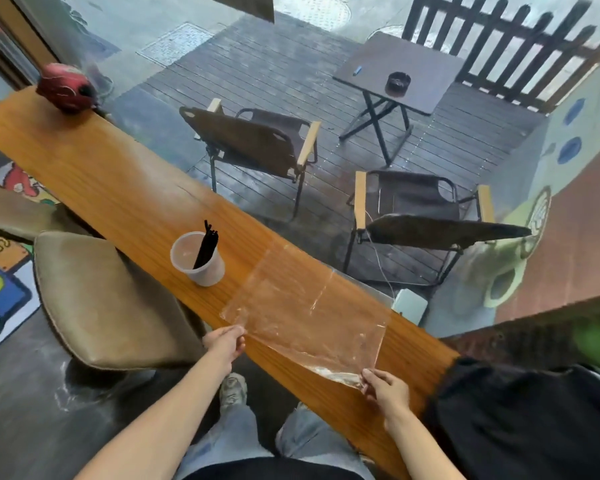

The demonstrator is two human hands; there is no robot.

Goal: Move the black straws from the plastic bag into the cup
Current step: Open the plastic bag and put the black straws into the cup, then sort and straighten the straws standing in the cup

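- Straws [205, 249], black and bundled together, stand tilted inside a translucent plastic cup [198, 259], their tops leaning out past its rim toward the window side.
- That cup sits upright on the long wooden counter [118, 188], about midway between its two long edges and just beside the far left corner of the plastic bag [305, 306].
- Clear and flat, the bag lies spread across the counter with nothing dark showing inside it; its near edge hangs just past the counter's near edge.
- On the near left corner of the bag, the left hand [224, 342] has thumb and fingers pinched together on the film.
- At the near right corner, the right hand [385, 388] is clamped the same way, and the plastic crumples a little where the fingers meet.
- Both pinches sit at the counter's near edge, so the straws and cup are well apart from either hand, farther up the counter and closer to the left hand's side.
- A red helmet-like object [66, 88] rests at the far left end of the counter.
- Something black and soft-looking [520, 420] covers the counter's near right end, just beside the right hand.
- A padded stool [108, 303] stands against the near edge, left of the person's legs.
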